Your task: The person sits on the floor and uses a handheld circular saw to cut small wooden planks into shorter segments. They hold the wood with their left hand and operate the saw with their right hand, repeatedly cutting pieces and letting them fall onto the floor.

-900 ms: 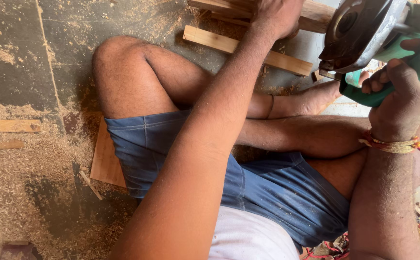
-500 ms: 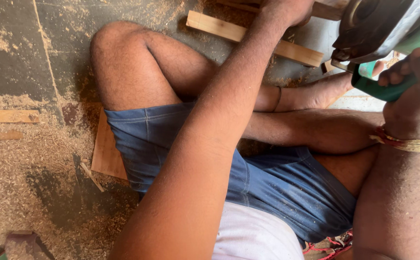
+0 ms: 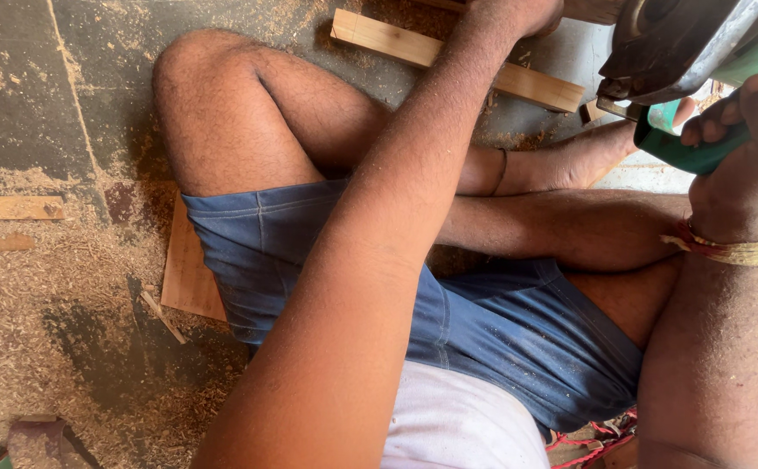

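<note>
Green-bodied power tool (image 3: 700, 78) fills the upper right corner of the head view, closer and cut off more by the frame edge than it was half a second ago, when more of its dark round guard showed. That suggests it has been drawn in toward the person and lifted slightly, so the work looks to be between passes rather than in a cut; no blade meets any wood in view. The tool has a grey metal guard or housing, scuffed and dusty, above a glossy green handle. The right hand (image 3: 748, 156) is clenched around that green handle, fingers wrapped over the top, a red and yellow thread band at the wrist.

The left hand (image 3: 518, 13) reaches across the body to the top edge of the frame and sits mostly out of view; I cannot tell whether it grips anything, though it lies just beside the wooden strip (image 3: 457, 56). That strip is pale, planed and straight, lying on the concrete floor (image 3: 92, 95) beyond the person's crossed legs. A flat wooden board (image 3: 188, 269) pokes out from under the thigh, and sawdust (image 3: 40, 313) covers the floor to the left, with another thin offcut (image 3: 9, 208) lying in it.
</note>
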